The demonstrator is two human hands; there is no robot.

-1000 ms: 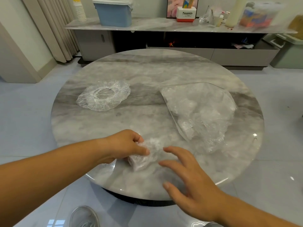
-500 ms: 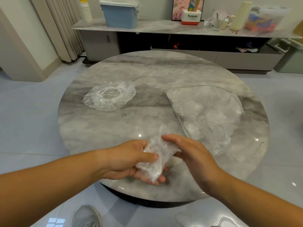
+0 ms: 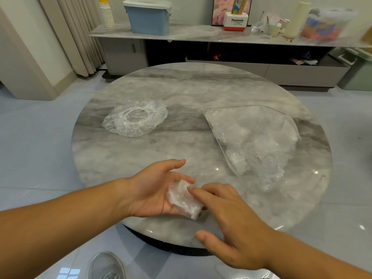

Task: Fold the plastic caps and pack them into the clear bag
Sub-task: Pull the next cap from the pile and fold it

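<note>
Our left hand [image 3: 153, 190] lies palm up, fingers relaxed, carrying the folded cap [image 3: 184, 200]. Our right hand [image 3: 231, 224], fingers extended, touches it with one fingertip. Beyond the left hand lies an unfolded cap [image 3: 134, 117]; beyond the right, the clear bag [image 3: 255, 137].

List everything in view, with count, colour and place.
Table: 1, grey marble, centre.
Folded cap: 1, clear, above table's near edge.
Open cap: 1, clear, table's far left.
Bag: 1, clear, table's right, caps inside.
Sideboard: 1, grey, behind table.
Bin: 1, blue, on sideboard.
Cups: 1 stack, white, sideboard's left end.
Box: 1, white and red, sideboard's middle.
Roll: 1, cream, sideboard's right.
Shoe: 1, grey, floor, bottom edge.
Left hand: 1, palm up, carries folded cap.
Right hand: 1, fingertips press folded cap.
</note>
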